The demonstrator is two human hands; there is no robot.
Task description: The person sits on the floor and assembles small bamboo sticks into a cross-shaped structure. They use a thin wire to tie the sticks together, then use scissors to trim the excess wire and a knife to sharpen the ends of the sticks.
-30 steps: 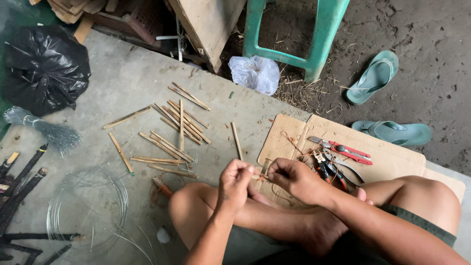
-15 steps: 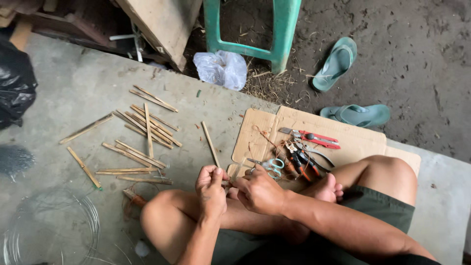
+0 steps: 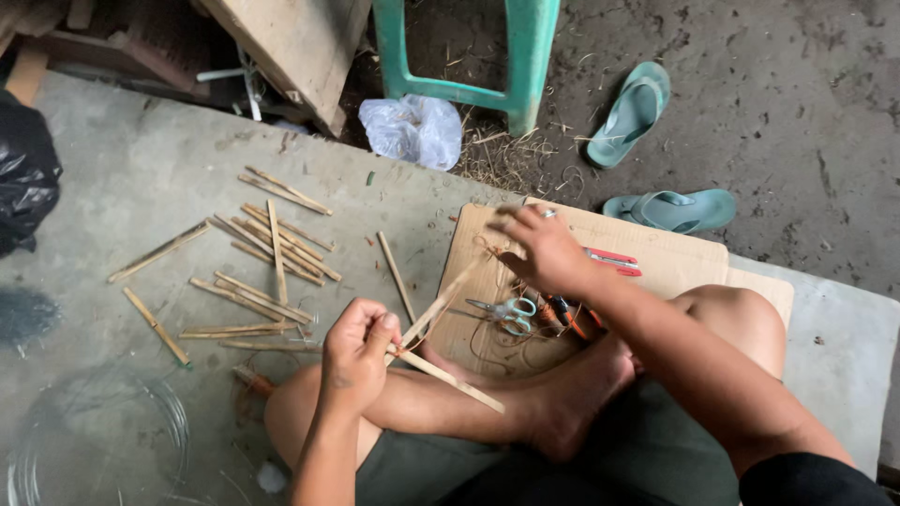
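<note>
I sit cross-legged on a concrete floor. My left hand (image 3: 356,351) grips two thin bamboo sticks (image 3: 441,333) crossed at my fingers, one slanting up to the right, one lying over my shin. My right hand (image 3: 544,251) hovers with fingers spread over a cardboard sheet (image 3: 675,267), above thin wire or string; whether it pinches any I cannot tell. Just below it lie scissors (image 3: 506,312) with pale blue handles, pliers with orange grips (image 3: 567,317) and a red-handled tool (image 3: 614,260).
Several loose bamboo sticks (image 3: 267,258) lie scattered on the floor to the left. A wire coil (image 3: 94,440) sits at the lower left, a black bag (image 3: 23,173) at the left edge. A green plastic stool (image 3: 469,56), a clear bag (image 3: 412,126) and two green sandals (image 3: 656,150) lie beyond.
My hands were together in front of me. My right hand has since moved up and right over the cardboard, while the left keeps hold of the crossed sticks. The camera has shifted.
</note>
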